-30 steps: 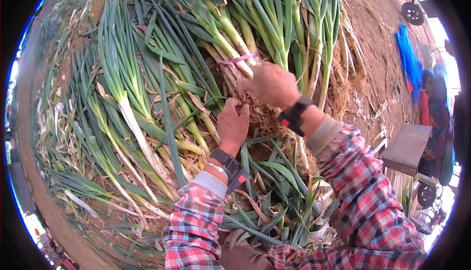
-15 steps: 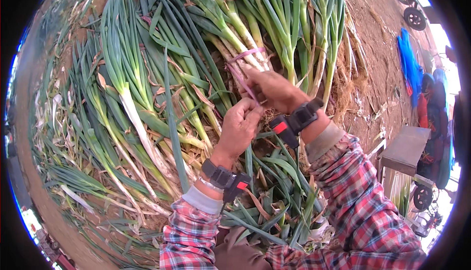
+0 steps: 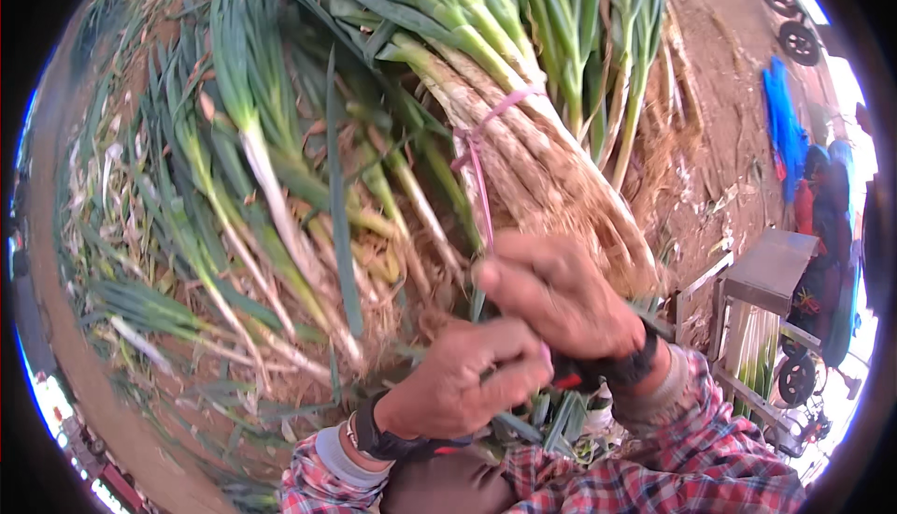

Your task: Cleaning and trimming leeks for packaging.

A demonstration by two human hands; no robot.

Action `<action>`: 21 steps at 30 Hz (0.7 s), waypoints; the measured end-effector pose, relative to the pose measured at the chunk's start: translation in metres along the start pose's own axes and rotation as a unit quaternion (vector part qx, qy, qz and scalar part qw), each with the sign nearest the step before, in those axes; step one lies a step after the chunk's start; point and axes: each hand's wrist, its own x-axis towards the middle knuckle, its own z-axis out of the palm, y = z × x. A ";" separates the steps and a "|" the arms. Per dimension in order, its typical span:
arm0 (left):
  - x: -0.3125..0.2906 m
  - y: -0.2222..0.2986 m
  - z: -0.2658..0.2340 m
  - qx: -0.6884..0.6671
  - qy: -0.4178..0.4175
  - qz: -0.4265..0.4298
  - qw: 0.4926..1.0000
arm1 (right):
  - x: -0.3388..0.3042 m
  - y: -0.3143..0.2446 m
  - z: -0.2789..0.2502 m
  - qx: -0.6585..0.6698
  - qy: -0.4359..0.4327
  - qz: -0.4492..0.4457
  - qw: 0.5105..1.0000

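Observation:
A thick bundle of long green onions [image 3: 537, 164] lies in front of me, its white stalks and roots pointing toward me. Around the stalks runs a pink tie string [image 3: 474, 154], with a knot or twist on the left side. From there the string stretches taut down to my right hand [image 3: 565, 294], whose fingers are closed on it. Just below and to the left, my left hand [image 3: 472, 374] is closed as well, and a bit of pink shows at its fingers. The two hands nearly touch, and the right one is somewhat blurred.
More green onions [image 3: 266, 168] lie in rows on the left, and others [image 3: 635, 75] stand behind on the right. Loose leaves are strewn over the soil [image 3: 719, 121]. At right are a metal stand [image 3: 771, 271], a blue cloth or bag [image 3: 783, 107] and wheels [image 3: 799, 42].
Both hands have moved down toward me, drawing the string out taut. The bundle's root end has come nearer and lifted, and its white stalks show more fully.

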 end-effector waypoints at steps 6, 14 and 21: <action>-0.094 -0.035 -0.030 0.191 0.140 -0.164 0.958 | -0.021 0.018 0.053 0.214 -0.043 0.382 0.898; -0.454 -0.163 -0.089 0.187 0.635 -0.322 0.677 | -0.088 -0.016 0.043 0.128 -0.170 0.490 0.845; -0.516 -0.305 0.056 0.388 0.211 -0.376 0.814 | -0.186 -0.065 0.012 0.090 -0.120 0.542 0.827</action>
